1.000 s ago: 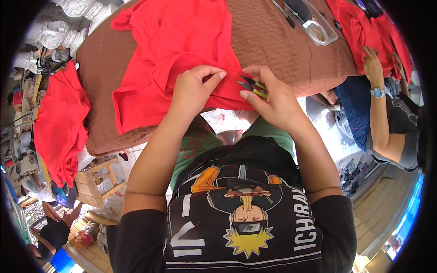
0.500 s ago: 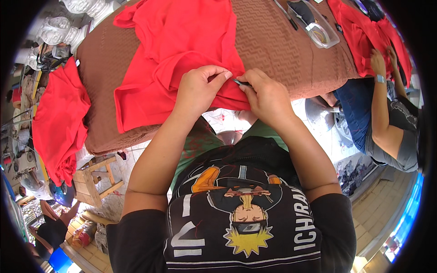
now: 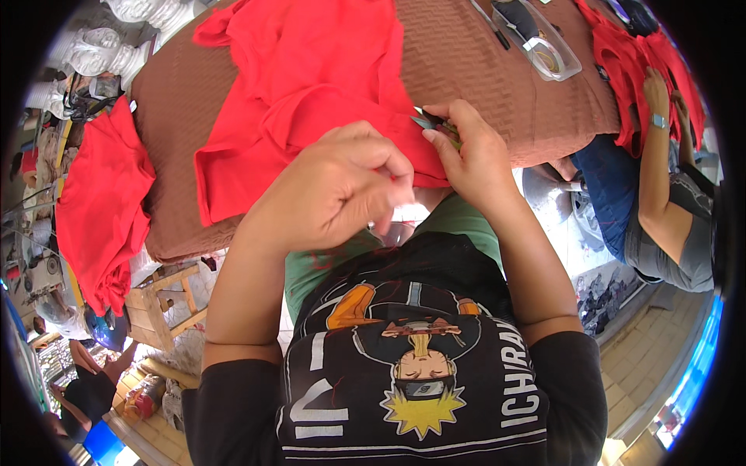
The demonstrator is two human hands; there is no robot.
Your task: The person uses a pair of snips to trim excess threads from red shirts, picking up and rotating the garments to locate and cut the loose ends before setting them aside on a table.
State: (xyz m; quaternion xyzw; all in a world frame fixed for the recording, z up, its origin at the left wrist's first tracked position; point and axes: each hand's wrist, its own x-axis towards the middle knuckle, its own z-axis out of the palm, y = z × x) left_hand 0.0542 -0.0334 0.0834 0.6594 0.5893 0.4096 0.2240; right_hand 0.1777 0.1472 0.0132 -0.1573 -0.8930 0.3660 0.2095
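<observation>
A red garment (image 3: 315, 58) lies spread over the table in front of me, its near edge hanging at the table's front. My right hand (image 3: 475, 151) is closed around small thread snips (image 3: 424, 122), whose pointed metal blades face left over the garment's right edge. My left hand (image 3: 338, 186) is raised off the cloth, nearer my body, with fingers curled and pressed together. Its fingertips are blurred, and whatever they may pinch is too small to make out.
A brown textured cloth (image 3: 458, 70) covers the table. A clear plastic box (image 3: 556, 66) and a black pen (image 3: 497, 35) lie at the far right. Another red garment (image 3: 105, 202) hangs at left. To the right, a co-worker's hands (image 3: 657, 89) handle red cloth (image 3: 622, 54).
My left hand has left the garment's edge and come back toward my body. My right hand has moved slightly right and up with the snips. The co-worker's hands have shifted.
</observation>
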